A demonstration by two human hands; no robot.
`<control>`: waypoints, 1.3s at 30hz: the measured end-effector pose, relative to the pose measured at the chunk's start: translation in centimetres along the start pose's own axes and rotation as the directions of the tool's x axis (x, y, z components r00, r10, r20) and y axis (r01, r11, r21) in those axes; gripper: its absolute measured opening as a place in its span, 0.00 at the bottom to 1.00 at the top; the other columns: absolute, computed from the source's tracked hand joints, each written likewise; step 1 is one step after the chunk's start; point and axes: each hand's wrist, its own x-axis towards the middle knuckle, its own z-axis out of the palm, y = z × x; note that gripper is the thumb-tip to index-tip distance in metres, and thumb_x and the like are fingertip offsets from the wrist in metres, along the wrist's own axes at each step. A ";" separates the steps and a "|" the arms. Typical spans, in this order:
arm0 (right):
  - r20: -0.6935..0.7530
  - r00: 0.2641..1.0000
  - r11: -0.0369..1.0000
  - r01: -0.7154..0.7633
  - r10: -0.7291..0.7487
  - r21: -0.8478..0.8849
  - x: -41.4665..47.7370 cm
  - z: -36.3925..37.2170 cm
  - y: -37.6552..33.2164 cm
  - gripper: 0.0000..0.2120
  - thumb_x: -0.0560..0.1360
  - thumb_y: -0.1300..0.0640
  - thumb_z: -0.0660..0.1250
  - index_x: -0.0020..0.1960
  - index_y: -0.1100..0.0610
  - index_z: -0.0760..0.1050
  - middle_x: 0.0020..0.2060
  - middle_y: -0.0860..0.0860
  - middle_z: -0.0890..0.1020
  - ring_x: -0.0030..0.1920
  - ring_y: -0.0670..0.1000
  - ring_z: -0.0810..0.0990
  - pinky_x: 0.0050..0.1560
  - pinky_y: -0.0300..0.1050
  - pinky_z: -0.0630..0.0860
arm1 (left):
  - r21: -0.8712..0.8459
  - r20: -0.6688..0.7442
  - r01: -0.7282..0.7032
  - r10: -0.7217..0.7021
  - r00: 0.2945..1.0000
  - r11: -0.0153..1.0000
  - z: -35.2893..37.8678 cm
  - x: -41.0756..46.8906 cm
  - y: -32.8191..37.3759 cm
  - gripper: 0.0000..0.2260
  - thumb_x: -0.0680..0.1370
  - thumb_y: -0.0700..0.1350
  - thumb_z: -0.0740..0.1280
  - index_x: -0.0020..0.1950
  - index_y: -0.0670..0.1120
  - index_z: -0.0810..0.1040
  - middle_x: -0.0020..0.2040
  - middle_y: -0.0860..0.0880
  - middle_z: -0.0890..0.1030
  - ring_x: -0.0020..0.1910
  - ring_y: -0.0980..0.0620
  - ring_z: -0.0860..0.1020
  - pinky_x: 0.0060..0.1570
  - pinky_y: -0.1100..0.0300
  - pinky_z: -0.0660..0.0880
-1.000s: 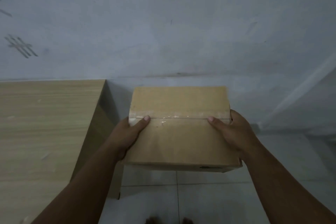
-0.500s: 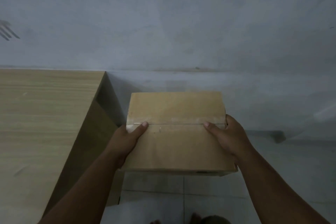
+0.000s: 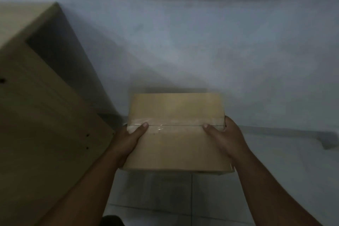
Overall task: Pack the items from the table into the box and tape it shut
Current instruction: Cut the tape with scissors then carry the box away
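Left hand (image 3: pixel 128 140) and right hand (image 3: pixel 228 138) clamp the box (image 3: pixel 176 150) by its sides, thumbs on top: stiff cardboard, seemingly light.

Not much of the wearer shows up on my feed, tbh. The left grip (image 3: pixel 128 139) is just a bare hand, and I can really only see the thumb and the back of it. The left thumbnail (image 3: pixel 145 124) is cut short and rounded. Below the left grip, the left forearm (image 3: pixel 88 185) is bare for as much of it as I can see. Off to the right of the left grip, the right grip (image 3: pixel 227 139) is the same deal: bare, with a short, rounded right thumbnail (image 3: pixel 205 125). The right forearm (image 3: pixel 266 180), lower right of the left grip, is bare too. Straight below the left grip there's a dark rounded patch (image 3: pixel 111 221). It could be clothing or a foot, but it's too dim for me to tell.
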 end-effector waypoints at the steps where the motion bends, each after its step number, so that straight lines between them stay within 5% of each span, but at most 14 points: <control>1: -0.002 1.000 1.000 0.010 -0.010 -0.007 1.0 0.8 1.5 0.22 0.72 0.46 0.76 0.64 0.50 0.78 0.54 0.46 0.83 0.53 0.51 0.82 0.54 0.49 0.79 | -0.004 0.004 -0.015 0.015 1.000 1.000 0.4 1.5 -1.7 0.19 0.74 0.59 0.76 0.57 0.48 0.84 0.50 0.49 0.88 0.48 0.48 0.86 0.48 0.51 0.82; 6: 0.014 0.999 0.999 0.040 -0.040 -0.020 4.9 5.3 10.1 0.25 0.72 0.42 0.76 0.65 0.49 0.76 0.58 0.48 0.83 0.56 0.52 0.82 0.59 0.56 0.80 | 0.016 -0.008 0.000 0.000 1.000 1.000 1.6 7.5 -10.2 0.21 0.72 0.62 0.76 0.58 0.49 0.84 0.50 0.49 0.88 0.49 0.48 0.86 0.51 0.48 0.82; 12: 0.011 1.000 0.999 -0.005 0.006 -0.047 7.2 9.4 17.2 0.26 0.73 0.44 0.75 0.67 0.52 0.75 0.59 0.50 0.81 0.56 0.52 0.80 0.54 0.46 0.75 | 0.090 -0.028 0.040 -0.038 0.999 0.995 2.7 11.0 -16.4 0.18 0.74 0.60 0.75 0.57 0.50 0.84 0.48 0.50 0.88 0.45 0.50 0.86 0.43 0.56 0.81; 18: 0.044 0.998 0.998 -0.037 0.040 -0.050 8.7 12.4 21.4 0.27 0.73 0.43 0.74 0.69 0.51 0.73 0.61 0.50 0.80 0.59 0.53 0.80 0.57 0.50 0.77 | 0.138 -0.029 0.060 -0.056 0.998 0.989 2.8 13.2 -20.0 0.19 0.75 0.60 0.73 0.59 0.50 0.82 0.50 0.50 0.87 0.46 0.50 0.86 0.40 0.58 0.79; 25: 0.037 0.999 0.996 -0.034 0.037 -0.082 9.6 14.2 23.6 0.30 0.74 0.43 0.74 0.71 0.52 0.70 0.64 0.50 0.78 0.62 0.53 0.78 0.56 0.44 0.72 | 0.163 -0.056 0.035 -0.026 0.998 0.986 3.2 14.4 -22.1 0.18 0.76 0.60 0.73 0.61 0.51 0.81 0.50 0.55 0.85 0.45 0.57 0.83 0.37 0.63 0.76; 28: -0.009 1.000 0.996 -0.014 0.013 -0.083 9.2 14.6 23.7 0.32 0.75 0.45 0.73 0.73 0.52 0.66 0.66 0.50 0.77 0.63 0.52 0.77 0.57 0.44 0.71 | 0.208 -0.064 0.047 -0.034 0.997 0.977 3.2 14.6 -22.7 0.25 0.74 0.63 0.73 0.65 0.50 0.79 0.52 0.54 0.84 0.47 0.57 0.82 0.39 0.63 0.75; 30: -0.057 0.997 0.987 0.033 -0.042 -0.158 8.4 14.7 23.5 0.37 0.75 0.46 0.74 0.76 0.54 0.61 0.72 0.52 0.70 0.67 0.51 0.72 0.62 0.43 0.68 | 0.319 -0.135 0.096 -0.055 0.989 0.943 3.0 14.7 -22.7 0.38 0.69 0.70 0.73 0.71 0.48 0.74 0.62 0.47 0.82 0.55 0.49 0.81 0.48 0.57 0.78; 33: -0.014 0.988 0.892 0.134 -0.155 -0.431 7.1 15.1 23.5 0.49 0.69 0.36 0.74 0.80 0.53 0.52 0.79 0.53 0.55 0.76 0.57 0.61 0.71 0.54 0.68 | 0.519 -0.159 0.100 -0.020 0.987 0.849 2.8 14.7 -21.3 0.57 0.66 0.68 0.77 0.83 0.45 0.52 0.76 0.42 0.70 0.71 0.41 0.72 0.67 0.47 0.73; 35: 0.153 0.976 0.781 0.214 -0.153 -0.586 5.8 15.1 23.5 0.57 0.63 0.26 0.71 0.80 0.50 0.49 0.80 0.54 0.47 0.79 0.60 0.53 0.73 0.60 0.66 | 0.662 0.033 -0.003 -0.025 0.999 0.750 3.0 14.2 -20.1 0.69 0.57 0.67 0.82 0.82 0.52 0.38 0.80 0.42 0.60 0.76 0.40 0.66 0.71 0.44 0.69; 39: 0.342 0.935 0.604 0.328 -0.097 -0.726 4.4 14.3 23.9 0.70 0.55 0.17 0.64 0.81 0.52 0.35 0.80 0.55 0.36 0.80 0.62 0.39 0.72 0.65 0.64 | 0.905 0.238 -0.138 -0.210 0.948 0.402 3.7 11.0 -21.3 0.77 0.52 0.66 0.84 0.74 0.61 0.22 0.76 0.44 0.22 0.80 0.35 0.41 0.75 0.38 0.59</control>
